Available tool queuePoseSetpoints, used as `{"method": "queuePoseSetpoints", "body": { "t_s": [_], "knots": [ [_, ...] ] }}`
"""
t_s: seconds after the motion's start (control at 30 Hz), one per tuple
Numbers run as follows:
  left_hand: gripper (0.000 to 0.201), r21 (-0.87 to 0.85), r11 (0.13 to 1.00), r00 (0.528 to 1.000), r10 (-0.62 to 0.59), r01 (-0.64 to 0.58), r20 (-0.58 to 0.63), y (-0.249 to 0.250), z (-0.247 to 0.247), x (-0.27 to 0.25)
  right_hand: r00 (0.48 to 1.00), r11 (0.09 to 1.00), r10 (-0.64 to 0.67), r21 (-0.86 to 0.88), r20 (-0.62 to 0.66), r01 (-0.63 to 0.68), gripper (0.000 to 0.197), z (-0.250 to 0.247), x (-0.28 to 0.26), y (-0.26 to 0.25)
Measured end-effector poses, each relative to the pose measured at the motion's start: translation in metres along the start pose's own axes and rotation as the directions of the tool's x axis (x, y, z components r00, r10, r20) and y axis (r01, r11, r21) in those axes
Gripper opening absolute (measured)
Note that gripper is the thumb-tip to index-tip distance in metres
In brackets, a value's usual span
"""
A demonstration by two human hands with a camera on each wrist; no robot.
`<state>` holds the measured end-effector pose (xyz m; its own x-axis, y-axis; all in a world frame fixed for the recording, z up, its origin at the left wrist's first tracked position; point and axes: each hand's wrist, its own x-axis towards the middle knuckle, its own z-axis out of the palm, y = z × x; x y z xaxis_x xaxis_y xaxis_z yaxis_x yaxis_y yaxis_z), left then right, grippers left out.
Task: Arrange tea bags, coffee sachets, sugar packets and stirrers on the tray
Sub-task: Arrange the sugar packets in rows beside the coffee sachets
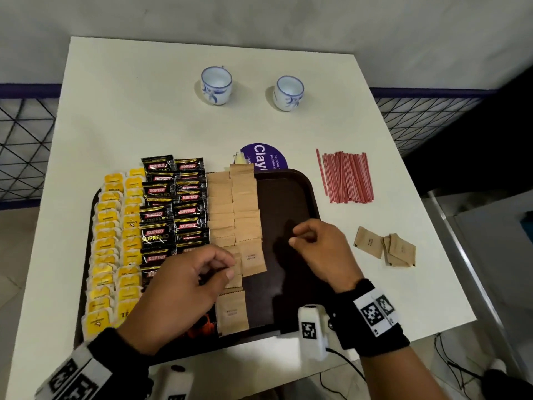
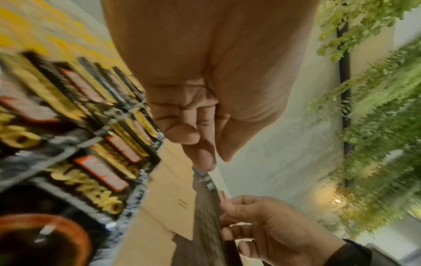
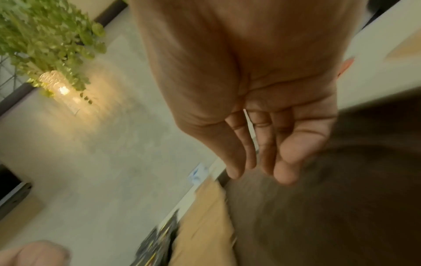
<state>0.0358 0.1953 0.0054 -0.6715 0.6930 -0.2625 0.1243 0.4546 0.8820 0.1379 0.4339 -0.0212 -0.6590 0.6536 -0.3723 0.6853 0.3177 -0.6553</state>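
Observation:
A dark brown tray (image 1: pixel 288 203) holds rows of yellow tea bags (image 1: pixel 115 241), black coffee sachets (image 1: pixel 173 209) and two columns of brown sugar packets (image 1: pixel 233 209); its right part is bare. Over the near end of the sugar columns my left hand (image 1: pixel 229 267) hovers with curled fingers, and the left wrist view shows nothing in that hand (image 2: pixel 216 158). My right hand (image 1: pixel 292 236) is above the bare part of the tray, its fingers relaxed and empty in the right wrist view (image 3: pixel 257 172). Several loose sugar packets (image 1: pixel 386 249) and a bundle of red stirrers (image 1: pixel 347 177) lie on the table right of the tray.
Two blue-and-white cups (image 1: pixel 216 85) (image 1: pixel 288 92) stand at the back of the white table. A purple round sticker (image 1: pixel 264 155) shows behind the tray. A white device (image 1: pixel 313 330) with a cable sits at the table's front edge.

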Motion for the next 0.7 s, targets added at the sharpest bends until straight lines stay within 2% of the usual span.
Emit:
{"method": "queuePoseSetpoints", "body": {
  "t_s": [0.13, 0.2, 0.27, 0.33, 0.37, 0.43, 0.47, 0.5, 0.57, 0.6, 0.67, 0.7],
  "knots": [
    [0.012, 0.192, 0.974, 0.982, 0.089, -0.12, 0.164, 0.034, 0.037, 0.017, 0.963, 0.99, 0.061, -0.104, -0.263, -0.091, 0.027, -0.081, 0.005, 0.061],
    [0.015, 0.303, 0.923, 0.957, 0.166, -0.236, 0.239, 0.05, 0.062, 0.024, 0.944, 0.97, 0.104, -0.177, -0.314, -0.166, 0.037, -0.113, 0.01, 0.094],
    [0.025, 0.357, 0.881, 0.926, 0.195, -0.311, 0.324, 0.066, 0.093, 0.029, 0.954, 0.944, 0.105, -0.274, -0.282, -0.185, 0.046, -0.133, 0.014, 0.116],
    [0.036, 0.412, 0.838, 0.896, 0.182, -0.356, 0.405, 0.077, 0.128, 0.032, 0.986, 0.906, 0.047, -0.409, -0.162, -0.111, 0.051, -0.139, 0.022, 0.129],
    [0.041, 0.456, 0.8, 0.881, 0.179, -0.39, 0.439, 0.082, 0.145, 0.033, 0.998, 0.85, 0.019, -0.525, -0.055, -0.045, 0.054, -0.138, 0.025, 0.13],
    [0.048, 0.546, 0.71, 0.859, 0.165, -0.445, 0.485, 0.09, 0.18, 0.034, 0.99, 0.665, -0.031, -0.737, 0.14, 0.125, 0.052, -0.136, 0.031, 0.132],
    [0.05, 0.589, 0.666, 0.855, 0.149, -0.458, 0.497, 0.092, 0.196, 0.033, 0.981, 0.604, -0.054, -0.776, 0.185, 0.179, 0.047, -0.136, 0.032, 0.133],
    [0.05, 0.636, 0.615, 0.855, 0.13, -0.466, 0.501, 0.092, 0.208, 0.033, 0.98, 0.585, -0.076, -0.788, 0.182, 0.192, 0.039, -0.135, 0.033, 0.132],
    [0.048, 0.722, 0.506, 0.86, 0.084, -0.472, 0.504, 0.091, 0.225, 0.031, 0.982, 0.596, -0.114, -0.78, 0.153, 0.191, 0.032, -0.136, 0.031, 0.131],
    [0.047, 0.746, 0.469, 0.862, 0.07, -0.472, 0.501, 0.089, 0.23, 0.031, 0.984, 0.618, -0.1, -0.766, 0.15, 0.18, 0.034, -0.136, 0.03, 0.129],
    [0.043, 0.765, 0.442, 0.865, 0.053, -0.468, 0.499, 0.089, 0.236, 0.03, 0.991, 0.707, -0.034, -0.698, 0.126, 0.113, 0.04, -0.136, 0.028, 0.128],
    [0.042, 0.767, 0.444, 0.866, 0.043, -0.463, 0.498, 0.089, 0.238, 0.031, 0.993, 0.737, -0.011, -0.67, 0.119, 0.089, 0.035, -0.136, 0.027, 0.129]
  ]
}}
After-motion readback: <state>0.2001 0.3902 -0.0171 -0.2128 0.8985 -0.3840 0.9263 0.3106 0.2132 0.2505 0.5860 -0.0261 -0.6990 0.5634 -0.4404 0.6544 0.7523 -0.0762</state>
